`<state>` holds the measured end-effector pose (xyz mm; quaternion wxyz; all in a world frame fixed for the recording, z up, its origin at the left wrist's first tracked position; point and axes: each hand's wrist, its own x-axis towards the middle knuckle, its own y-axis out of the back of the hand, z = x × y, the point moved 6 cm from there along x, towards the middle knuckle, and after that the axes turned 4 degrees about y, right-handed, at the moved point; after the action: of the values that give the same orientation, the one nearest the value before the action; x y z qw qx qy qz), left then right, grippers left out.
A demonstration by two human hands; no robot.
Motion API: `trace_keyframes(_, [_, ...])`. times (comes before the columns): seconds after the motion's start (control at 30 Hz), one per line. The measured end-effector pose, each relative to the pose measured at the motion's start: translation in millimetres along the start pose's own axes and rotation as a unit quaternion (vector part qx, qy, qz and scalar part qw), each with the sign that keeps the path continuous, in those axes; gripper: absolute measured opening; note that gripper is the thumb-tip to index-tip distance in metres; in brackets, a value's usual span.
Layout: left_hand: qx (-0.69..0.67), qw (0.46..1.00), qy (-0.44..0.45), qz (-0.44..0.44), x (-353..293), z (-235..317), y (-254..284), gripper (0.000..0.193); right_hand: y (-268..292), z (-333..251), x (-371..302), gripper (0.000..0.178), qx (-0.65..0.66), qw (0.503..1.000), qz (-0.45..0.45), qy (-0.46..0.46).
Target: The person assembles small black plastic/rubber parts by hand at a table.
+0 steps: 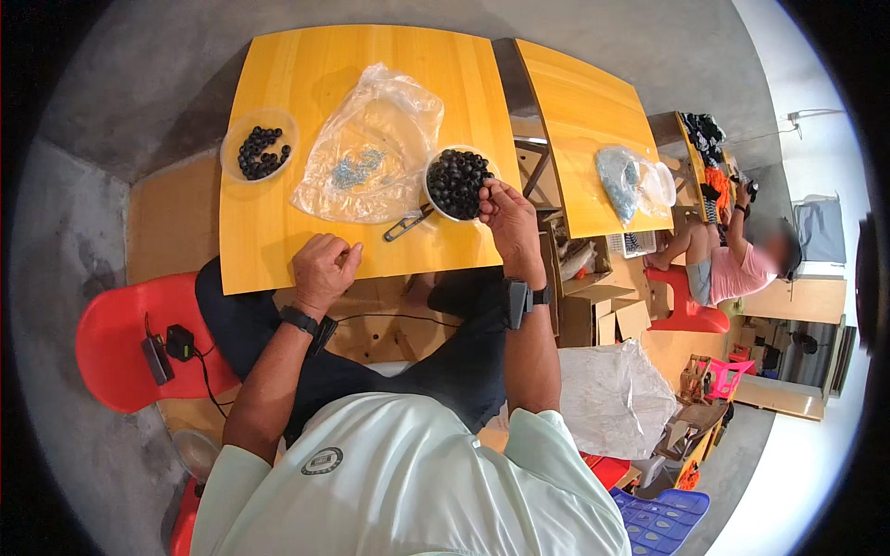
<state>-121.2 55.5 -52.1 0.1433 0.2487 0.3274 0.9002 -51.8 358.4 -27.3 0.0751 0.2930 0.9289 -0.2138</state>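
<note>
My right hand [508,218] reaches over the right rim of a white bowl [429,193] heaped with small black round pieces [456,183]. Its thumb and fingertips pinch at a black piece on the heap's right side; the fingers partly hide it. At the table's near edge lies my left hand [324,269], its fingers curled under and its thumb sticking out to the right. The inside of that hand is hidden. Between the hands, a small dark, narrow tool with a loop-shaped end [408,224] lies by the bowl.
A clear plastic bag [371,139] holding small bluish pieces [358,169] lies mid-table. A clear bowl [227,153] with fewer black pieces [263,153] stands left. A second yellow table [584,111] bears another bag [616,181]. Another person [742,269] sits far right. Red chair [125,343] at left.
</note>
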Motion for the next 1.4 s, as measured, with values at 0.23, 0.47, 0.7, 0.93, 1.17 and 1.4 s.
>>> trace_keyframes(0.23, [0.000, 1.000, -0.008, 0.006, 0, 2, 0, 0.024, 6, 9, 5, 0.027, 0.124, 0.991, -0.032, -0.025])
trace_keyframes(0.47, [-0.002, 1.000, -0.004, 0.007, 0, 1, -2, 0.024, 12, 15, 1, 0.037, 0.163, 0.983, -0.070, -0.053])
trace_keyframes(0.7, [0.005, 1.000, -0.001, -0.001, 0, 1, -3, 0.024, 23, 19, 5, 0.036, 0.186, 0.977, -0.071, -0.071])
trace_keyframes(0.93, [0.004, 1.000, -0.013, 0.006, -1, -2, -1, 0.024, -5, -13, 7, 0.021, -0.526, 0.819, 0.093, 0.211])
trace_keyframes(1.17, [0.006, 1.000, -0.010, 0.005, -1, 1, -1, 0.023, -18, -11, 14, 0.018, -0.616, 0.744, 0.089, 0.244])
trace_keyframes(1.4, [0.006, 1.000, -0.017, 0.007, -1, 1, -2, 0.022, -20, -17, 20, 0.024, -0.628, 0.736, 0.046, 0.251])
